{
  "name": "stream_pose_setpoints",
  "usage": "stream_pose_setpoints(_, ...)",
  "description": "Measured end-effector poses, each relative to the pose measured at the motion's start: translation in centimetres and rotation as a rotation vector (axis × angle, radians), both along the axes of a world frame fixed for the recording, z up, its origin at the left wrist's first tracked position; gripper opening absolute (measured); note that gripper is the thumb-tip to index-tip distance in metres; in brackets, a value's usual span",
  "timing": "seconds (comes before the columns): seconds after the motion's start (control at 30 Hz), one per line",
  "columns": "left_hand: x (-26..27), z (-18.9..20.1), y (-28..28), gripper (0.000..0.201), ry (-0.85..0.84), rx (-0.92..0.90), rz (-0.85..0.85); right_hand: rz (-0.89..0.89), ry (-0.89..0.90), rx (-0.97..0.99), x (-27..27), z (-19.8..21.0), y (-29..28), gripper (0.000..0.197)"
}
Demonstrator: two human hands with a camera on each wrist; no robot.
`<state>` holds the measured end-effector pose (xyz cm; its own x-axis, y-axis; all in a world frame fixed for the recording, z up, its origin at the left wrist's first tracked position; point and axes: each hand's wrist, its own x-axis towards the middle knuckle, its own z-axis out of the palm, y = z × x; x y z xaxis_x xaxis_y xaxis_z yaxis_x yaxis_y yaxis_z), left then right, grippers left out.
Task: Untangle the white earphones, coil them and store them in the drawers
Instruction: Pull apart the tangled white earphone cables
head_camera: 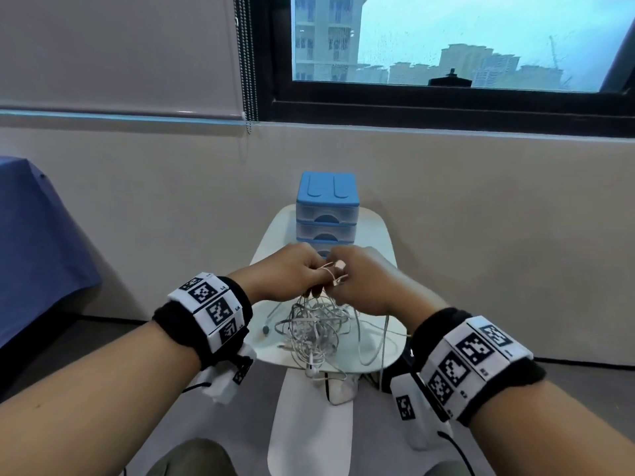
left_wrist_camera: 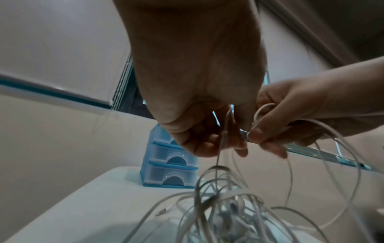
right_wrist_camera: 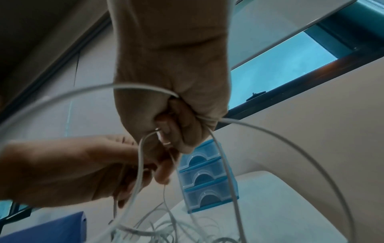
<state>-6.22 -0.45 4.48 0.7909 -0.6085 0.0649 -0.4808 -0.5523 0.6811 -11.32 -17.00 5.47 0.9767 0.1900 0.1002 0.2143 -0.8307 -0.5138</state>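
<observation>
A tangled bundle of white earphones (head_camera: 318,329) hangs from both hands down onto the small white table (head_camera: 275,235). My left hand (head_camera: 292,273) pinches strands at the top of the tangle, fingers curled. My right hand (head_camera: 357,276) meets it fingertip to fingertip and grips a loop of cable in its fist. An earbud (head_camera: 312,369) dangles over the table's near edge. The blue set of drawers (head_camera: 326,207) stands just behind the hands, all three drawers closed. In the left wrist view the left hand (left_wrist_camera: 207,139) pinches a cable above the earphones (left_wrist_camera: 224,205). In the right wrist view the right hand (right_wrist_camera: 176,128) clasps cable loops.
A blue-covered surface (head_camera: 31,242) lies to the left. The wall and a window (head_camera: 446,39) stand behind the table. A blind chain (head_camera: 249,63) hangs beside the window. My knees sit below the table's near edge.
</observation>
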Motion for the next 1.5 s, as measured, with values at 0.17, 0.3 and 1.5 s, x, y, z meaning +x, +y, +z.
stream_pose_setpoints(0.17, 0.6, -1.9, 1.9, 0.013, 0.180, -0.003, -0.124, -0.123, -0.003, 0.029, 0.3, 2.3, -1.7, 0.013)
stream_pose_setpoints(0.3, 0.7, -3.5, 2.8, 0.015, 0.199, -0.012, -0.148, -0.066, 0.166, 0.331, -0.7, 4.6, -2.5, 0.019)
stream_pose_setpoints(1.5, 0.5, -3.5, 3.0, 0.019, -0.093, 0.077, -0.167, -0.418, -0.143, 0.573, 3.6, 4.1, -3.8, 0.020)
